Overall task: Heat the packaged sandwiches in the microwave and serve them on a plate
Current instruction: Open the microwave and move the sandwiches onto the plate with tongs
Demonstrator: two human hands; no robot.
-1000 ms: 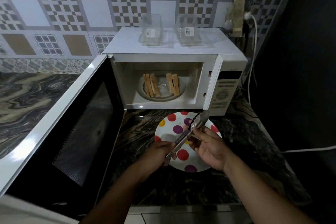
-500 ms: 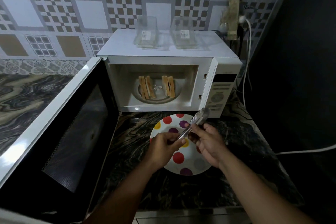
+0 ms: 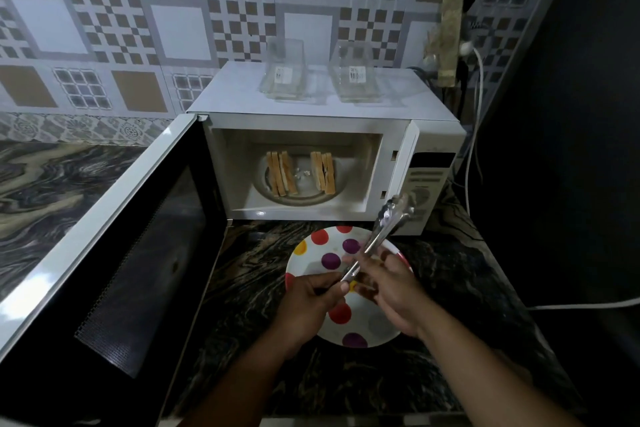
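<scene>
No writing can be read anywhere. Two clear plastic boxes stand on top of the microwave (image 3: 325,104), and each bears a small white sticker: the sticker on the left box (image 3: 279,74) and the sticker on the right box (image 3: 356,74) both show dark print like a barcode, too small and blurred to make out. The control panel (image 3: 426,184) on the microwave's right side carries rows of pale markings, also illegible.

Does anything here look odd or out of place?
Mildly: two empty clear packages stand on top of the microwave, and small crumbs lie on the turntable between the sandwiches. Nothing looks spilled or broken.
</scene>
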